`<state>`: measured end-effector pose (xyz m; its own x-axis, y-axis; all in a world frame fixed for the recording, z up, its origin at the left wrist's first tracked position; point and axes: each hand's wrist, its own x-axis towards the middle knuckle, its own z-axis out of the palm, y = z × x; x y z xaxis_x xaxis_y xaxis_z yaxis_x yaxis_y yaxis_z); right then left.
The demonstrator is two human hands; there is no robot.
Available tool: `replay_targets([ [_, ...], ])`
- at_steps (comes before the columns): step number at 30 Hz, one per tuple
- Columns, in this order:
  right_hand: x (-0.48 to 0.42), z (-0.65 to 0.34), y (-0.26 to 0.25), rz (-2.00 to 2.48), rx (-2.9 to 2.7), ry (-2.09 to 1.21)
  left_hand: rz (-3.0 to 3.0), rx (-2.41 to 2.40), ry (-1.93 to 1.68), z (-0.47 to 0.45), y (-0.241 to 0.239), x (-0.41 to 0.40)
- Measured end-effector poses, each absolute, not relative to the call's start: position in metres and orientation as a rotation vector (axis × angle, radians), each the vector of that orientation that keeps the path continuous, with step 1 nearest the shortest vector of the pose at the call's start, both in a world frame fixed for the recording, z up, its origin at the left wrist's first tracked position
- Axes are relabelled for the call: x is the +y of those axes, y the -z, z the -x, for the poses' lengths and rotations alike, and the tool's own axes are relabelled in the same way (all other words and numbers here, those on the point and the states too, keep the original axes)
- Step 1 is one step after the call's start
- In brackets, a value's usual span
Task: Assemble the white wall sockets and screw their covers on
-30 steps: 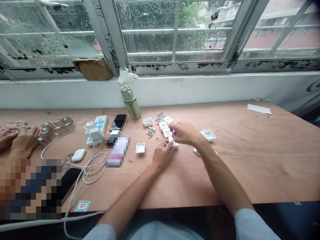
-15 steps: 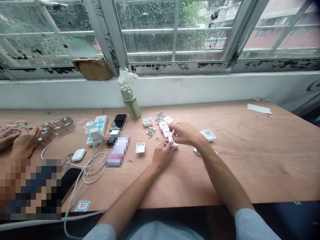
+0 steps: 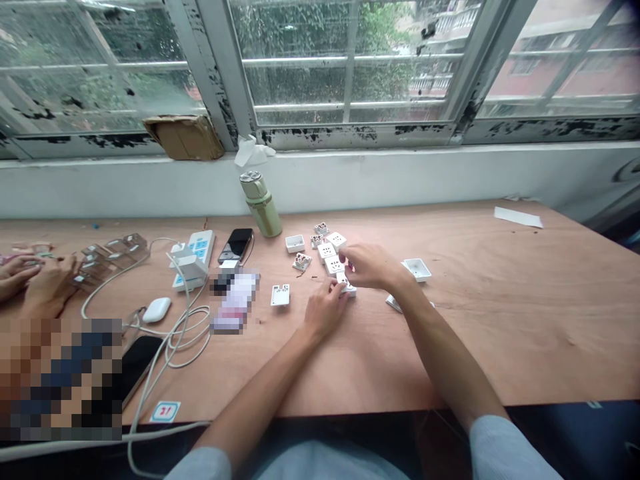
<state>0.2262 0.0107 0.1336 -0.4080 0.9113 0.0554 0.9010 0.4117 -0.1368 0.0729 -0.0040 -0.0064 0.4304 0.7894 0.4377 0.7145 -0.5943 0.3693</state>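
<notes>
Head view: no visible shift this past second, so work seems ongoing; left hand (image 3: 325,307) pinches a socket (image 3: 352,291) between the bench (image 3: 500,320)'s front and back edges, right hand (image 3: 370,265) curled beside it, contents hidden.

Sockets (image 3: 334,267): white, dark slot pattern. Open shells (image 3: 418,270): plain white. Table (image 3: 525,327): light brown, faint wood grain. Flask (image 3: 267,216): pale green, silver top. Power strip (image 3: 203,244): white, blue outlet panels. Card (image 3: 165,411): white, blue border, red digits. Window frame (image 3: 213,60): grey, black blotches.
</notes>
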Motion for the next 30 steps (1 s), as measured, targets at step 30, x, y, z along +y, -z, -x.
replay_targets([
  [30, 0.0112, -0.2256, -0.1329, 1.649, -2.568, -0.118, -2.556, 1.348, -0.898, -0.0726, 0.0066, -0.0038],
])
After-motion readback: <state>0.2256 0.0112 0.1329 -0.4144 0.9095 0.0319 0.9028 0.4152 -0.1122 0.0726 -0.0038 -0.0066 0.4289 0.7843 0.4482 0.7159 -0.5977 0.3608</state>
